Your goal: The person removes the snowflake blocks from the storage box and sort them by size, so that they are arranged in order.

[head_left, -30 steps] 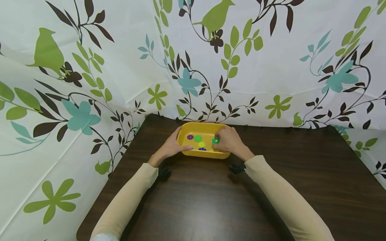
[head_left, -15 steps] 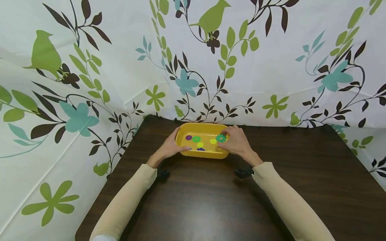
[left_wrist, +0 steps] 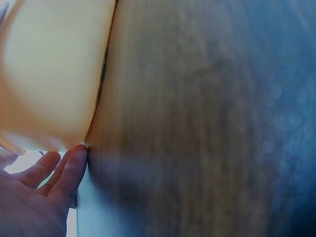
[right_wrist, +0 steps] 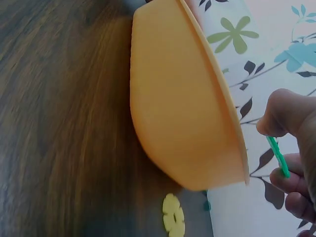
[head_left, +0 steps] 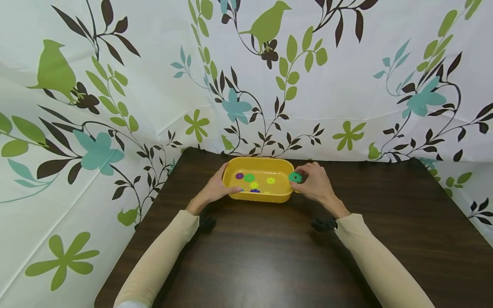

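Observation:
A yellow plastic tub [head_left: 265,197] stands on the dark wooden table. My left hand [head_left: 216,185] grips its left end, the thumb over the rim and the fingers outside. In the left wrist view, fingertips [left_wrist: 74,160] touch the tub's wall [left_wrist: 52,74]. My right hand [head_left: 315,183] is just beyond the tub's right end, pinching a teal-green flower-shaped disc [head_left: 295,177] between thumb and fingers. The right wrist view shows this disc [right_wrist: 279,157] edge-on, apart from the tub. Inside the tub lie a purple disc [head_left: 239,176], a green disc [head_left: 249,177] and several yellow and blue ones.
A yellow flower disc [right_wrist: 174,216] lies on the table beside the tub's right end, mostly hidden by my hand in the head view. Behind the table [head_left: 246,248] hangs a white cloth [head_left: 154,94] printed with leaves and birds.
My right hand has moved right, out of the tub and past its rim, carrying the teal-green disc. A yellow disc in the tub has come into view. The left hand keeps its grip.

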